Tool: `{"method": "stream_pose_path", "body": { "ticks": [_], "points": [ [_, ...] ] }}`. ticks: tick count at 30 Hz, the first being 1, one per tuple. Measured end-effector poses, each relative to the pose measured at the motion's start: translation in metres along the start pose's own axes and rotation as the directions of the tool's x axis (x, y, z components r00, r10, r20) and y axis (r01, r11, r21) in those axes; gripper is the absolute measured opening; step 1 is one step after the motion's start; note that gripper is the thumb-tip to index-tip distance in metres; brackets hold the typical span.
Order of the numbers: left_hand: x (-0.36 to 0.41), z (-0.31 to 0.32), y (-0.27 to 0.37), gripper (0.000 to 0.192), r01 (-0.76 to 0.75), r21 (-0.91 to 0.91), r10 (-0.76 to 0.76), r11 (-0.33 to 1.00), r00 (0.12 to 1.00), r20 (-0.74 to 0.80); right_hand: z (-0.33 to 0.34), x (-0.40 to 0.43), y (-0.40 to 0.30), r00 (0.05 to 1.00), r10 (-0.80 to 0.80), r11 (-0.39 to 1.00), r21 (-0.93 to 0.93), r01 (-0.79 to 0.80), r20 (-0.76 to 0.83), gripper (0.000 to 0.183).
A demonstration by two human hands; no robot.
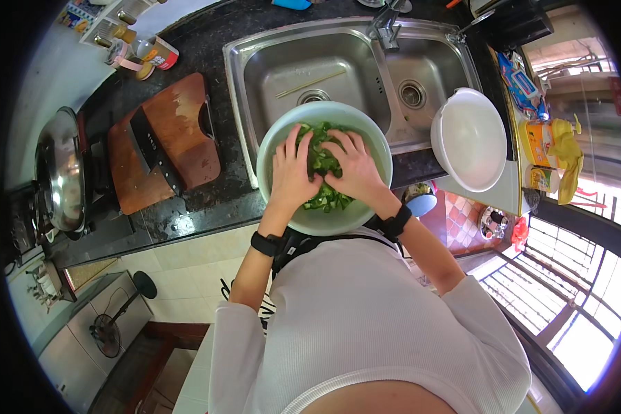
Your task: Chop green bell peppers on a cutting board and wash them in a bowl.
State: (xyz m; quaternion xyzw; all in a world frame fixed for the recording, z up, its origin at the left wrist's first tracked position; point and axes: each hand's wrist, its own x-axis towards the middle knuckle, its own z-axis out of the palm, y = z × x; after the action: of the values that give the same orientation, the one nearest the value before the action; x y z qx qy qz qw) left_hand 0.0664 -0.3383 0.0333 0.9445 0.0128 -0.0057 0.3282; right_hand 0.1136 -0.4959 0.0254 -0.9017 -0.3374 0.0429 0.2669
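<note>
Both of my hands are inside a pale green basin, which sits at the sink's front edge close to my body. Chopped green vegetables lie in the basin. My left hand rests on the left of the greens with its fingers spread, and my right hand mirrors it on the right. The two thumbs nearly meet in the middle. Whether pieces are pinched under the fingertips cannot be made out. Each wrist wears a black band.
A double stainless steel sink lies beyond the basin, with chopsticks in its larger bowl. A white basin stands at right. At left, a kitchen knife lies on a wooden cutting board, beside a lidded pan.
</note>
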Motion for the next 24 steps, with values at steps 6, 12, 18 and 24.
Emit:
{"method": "stream_pose_path", "body": {
  "ticks": [6, 12, 18, 24],
  "points": [
    [-0.005, 0.017, -0.012, 0.079, -0.095, 0.186, 0.073, 0.978, 0.99, 0.121, 0.019, -0.009, 0.006, 0.986, 0.066, 0.997, -0.044, -0.06, 0.154, 0.065],
    [-0.001, 0.007, -0.012, 0.062, -0.014, -0.044, 0.028, 0.999, 0.946, 0.323, 0.019, -0.014, 0.012, 0.948, -0.036, 0.993, 0.118, -0.002, 0.318, 0.057],
    [-0.002, 0.003, -0.01, 0.04, 0.048, -0.009, -0.04, 0.999, 0.918, 0.394, 0.01, -0.012, 0.006, 0.928, -0.093, 0.988, 0.147, 0.042, 0.361, 0.044],
    [-0.001, 0.011, -0.013, 0.041, 0.291, -0.157, -0.278, 0.944, 0.955, 0.101, 0.011, -0.006, 0.007, 0.952, 0.186, 0.966, 0.129, -0.222, 0.245, 0.03]
  ]
}}
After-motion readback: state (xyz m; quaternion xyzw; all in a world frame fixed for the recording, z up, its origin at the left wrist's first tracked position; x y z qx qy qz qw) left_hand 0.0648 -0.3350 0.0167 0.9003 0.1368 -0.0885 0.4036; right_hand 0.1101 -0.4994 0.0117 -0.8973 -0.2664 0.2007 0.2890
